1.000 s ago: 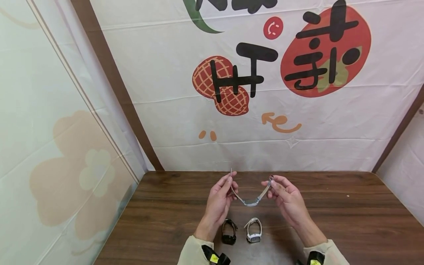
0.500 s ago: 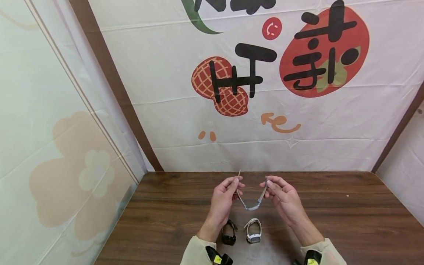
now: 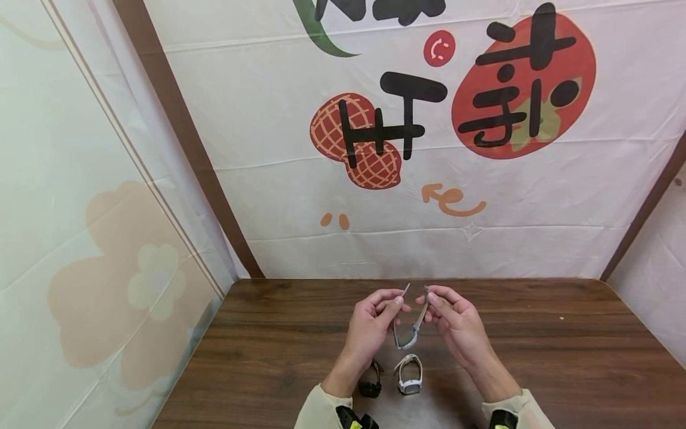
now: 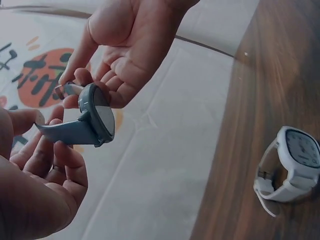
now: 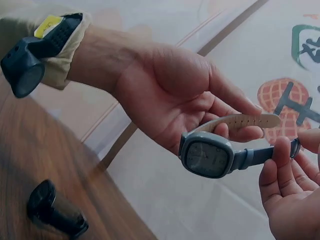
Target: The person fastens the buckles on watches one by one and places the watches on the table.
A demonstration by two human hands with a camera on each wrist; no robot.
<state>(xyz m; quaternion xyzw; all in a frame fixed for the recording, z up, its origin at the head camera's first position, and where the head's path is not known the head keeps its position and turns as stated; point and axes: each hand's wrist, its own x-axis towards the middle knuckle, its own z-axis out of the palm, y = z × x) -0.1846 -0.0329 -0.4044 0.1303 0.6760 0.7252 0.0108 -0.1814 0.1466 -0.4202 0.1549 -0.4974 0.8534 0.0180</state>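
Note:
A blue-grey wristwatch [image 3: 409,344] hangs in a narrow U between my two hands, above the table. My left hand [image 3: 370,326] pinches the punched end of its strap, which pokes up past the thumb. The buckle end is pinched by my right hand [image 3: 462,326]. In the right wrist view the square dial [image 5: 207,155] faces the camera, and the strap's pale inner side with holes [image 5: 245,121] shows. The strap ends are apart. A black watch [image 3: 370,388] and a white watch [image 3: 411,386] lie on the table just below, both with looped straps.
The brown wooden table [image 3: 257,357] ends at the back against a white printed cloth [image 3: 289,256]. Another cloth [image 3: 107,298] with a flower print hangs at the left. Black wrist cameras [image 3: 504,419] sit at both cuffs.
My hands have come closer together, the left one moving right and slightly down. Between them the wristwatch has folded from a wide curve into a narrower U. The two watches on the table stay put.

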